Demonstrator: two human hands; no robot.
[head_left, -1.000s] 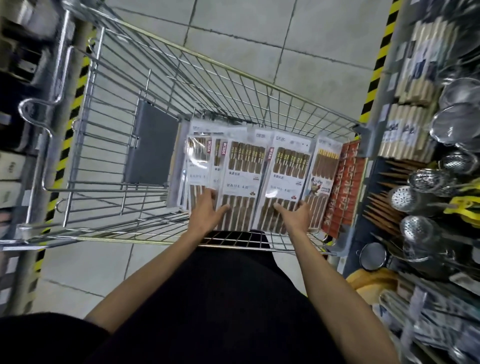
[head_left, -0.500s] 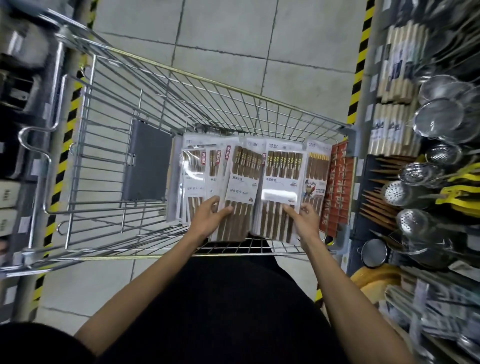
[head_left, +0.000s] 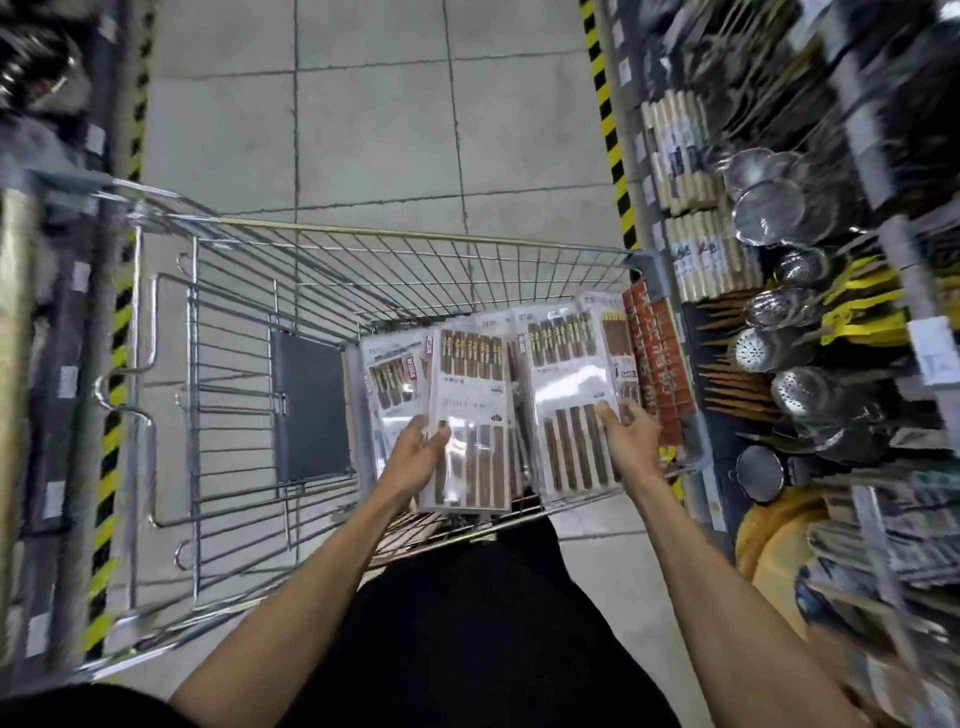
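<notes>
Even, rather cool light falls from overhead, probably from ceiling lamps, and leaves only faint, soft shadows on the floor (head_left: 374, 130). White glare sits on the packets (head_left: 574, 382). Motion blur smears the left shelves (head_left: 47, 260) and the right shelves (head_left: 857, 156), and the wide lens bends the edges.

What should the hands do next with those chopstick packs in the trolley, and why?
The left hand grips one clear plastic pack of brown wooden chopsticks by its bottom end; the right hand holds a second such pack. Both sit tilted on top of other packs in the silver wire trolley, so probably lift them clear.
</notes>
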